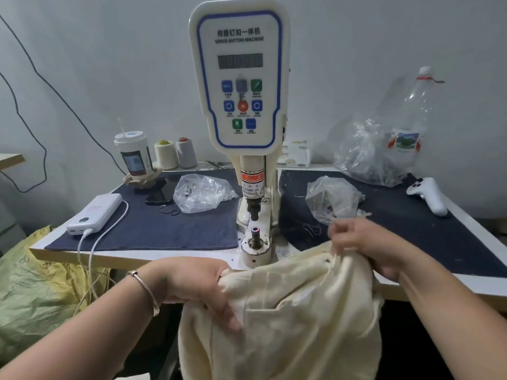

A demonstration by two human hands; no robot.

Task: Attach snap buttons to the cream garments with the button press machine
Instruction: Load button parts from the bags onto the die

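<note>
Fingers (336,238) of the right hand (367,242) pinch the cream garment (288,311) edge while the left hand (197,283) grips its other side, the lower die (255,237) just ahead, between them, nearer neither.

One head-worn wide-angle view looked forward and down — close over the table edge (170,257), squarely facing the button press machine (241,78) ahead.
</note>
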